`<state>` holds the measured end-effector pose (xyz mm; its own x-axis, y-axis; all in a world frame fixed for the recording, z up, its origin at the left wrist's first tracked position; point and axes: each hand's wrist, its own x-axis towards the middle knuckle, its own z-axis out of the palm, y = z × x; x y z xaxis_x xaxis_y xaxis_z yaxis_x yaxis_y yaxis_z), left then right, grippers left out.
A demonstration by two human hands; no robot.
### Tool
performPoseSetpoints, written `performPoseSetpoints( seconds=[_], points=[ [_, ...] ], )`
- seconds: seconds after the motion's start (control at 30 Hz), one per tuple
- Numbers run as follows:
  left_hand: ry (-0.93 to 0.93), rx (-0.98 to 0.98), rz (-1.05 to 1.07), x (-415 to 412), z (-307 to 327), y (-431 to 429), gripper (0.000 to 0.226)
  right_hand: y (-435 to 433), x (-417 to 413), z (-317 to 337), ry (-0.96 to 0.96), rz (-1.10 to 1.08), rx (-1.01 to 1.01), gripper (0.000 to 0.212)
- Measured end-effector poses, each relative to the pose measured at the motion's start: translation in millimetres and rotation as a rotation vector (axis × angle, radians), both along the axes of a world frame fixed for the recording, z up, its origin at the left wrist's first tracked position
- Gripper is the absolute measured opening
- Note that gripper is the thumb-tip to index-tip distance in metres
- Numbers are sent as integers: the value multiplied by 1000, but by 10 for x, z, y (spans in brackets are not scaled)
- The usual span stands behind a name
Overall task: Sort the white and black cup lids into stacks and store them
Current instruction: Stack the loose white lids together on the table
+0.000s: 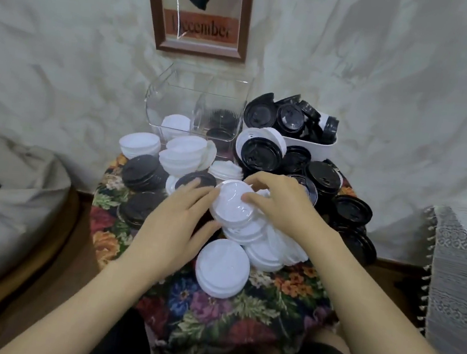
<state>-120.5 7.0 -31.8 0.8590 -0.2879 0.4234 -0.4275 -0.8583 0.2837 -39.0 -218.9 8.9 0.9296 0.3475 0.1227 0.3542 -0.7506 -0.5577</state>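
**On the floral tabletop, both hands around a white lid**

At the middle of the round tabletop (209, 315), draped in a dark woven cloth with flowers, the left hand (173, 222) and the right hand (285, 203) hold a white lid (233, 206) between them. The left hand's fingers and thumb curl on its left rim. The right hand's fingers hook over the far rim, with the thumb on the lid's face. It is a thin, glossy plastic disc with a raised rim; its top face tilts up toward the person, and being round it has no long axis. Under it, a slumped row of white lids (264, 251) fans toward the right. A neat white stack (222, 266) stands just beside them, nearer the person.

Matte black stacks (143, 171) sit on the left, and glossy black lids (340, 207) are heaped on the right. Behind them, a clear plastic container (200, 105) holds white lids in its left compartment and black ones in its right. Next to it, a white bin (309, 146) is crammed with loose black lids pointing every way.

On the creased pale wall hangs a wood-framed print (200, 27) with a black animal shape above an orange band reading "December"
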Motion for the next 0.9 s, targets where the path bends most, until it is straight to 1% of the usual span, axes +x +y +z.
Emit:
performPoseSetpoints(
  seconds=[0.07, 0.17, 0.27, 0.37, 0.5, 0.6, 0.7, 0.77, 0.83, 0.9],
  points=[
    [-7, -5, 37, -247, -88, 20, 62, 3, -36, 17, 27, -35, 116, 20],
    [52, 34, 59, -472, -232, 56, 72, 11, -156, 131, 57, -91, 271, 15],
    [95, 107, 32, -589, -372, 14, 87, -34, -426, 207, 72, -103, 352, 17],
    [56, 198, 46, -627, -456, -75, 95, -122, -827, 106, 75, -152, 373, 24],
    [1, 155, 54, -647, -481, -110, 86, -112, -1346, -215, 3, -143, 261, 31],
    [-52, 100, 51, -721, -520, -78, 72, -82, -1525, -453, 4, -198, 270, 33],
    [-108, 37, 154, -866, -575, -98, 61, -76, -1589, -622, 109, -242, 402, 35],
    [-107, -14, 209, -943, -625, -162, 56, -56, -1605, -667, 208, -256, 476, 36],
    [-51, -71, 236, -980, -648, -220, 59, -17, -1619, -663, 295, -225, 529, 39],
    [8, -79, 260, -983, -624, -255, 68, 18, -1622, -640, 355, -190, 579, 46]
  ],
)
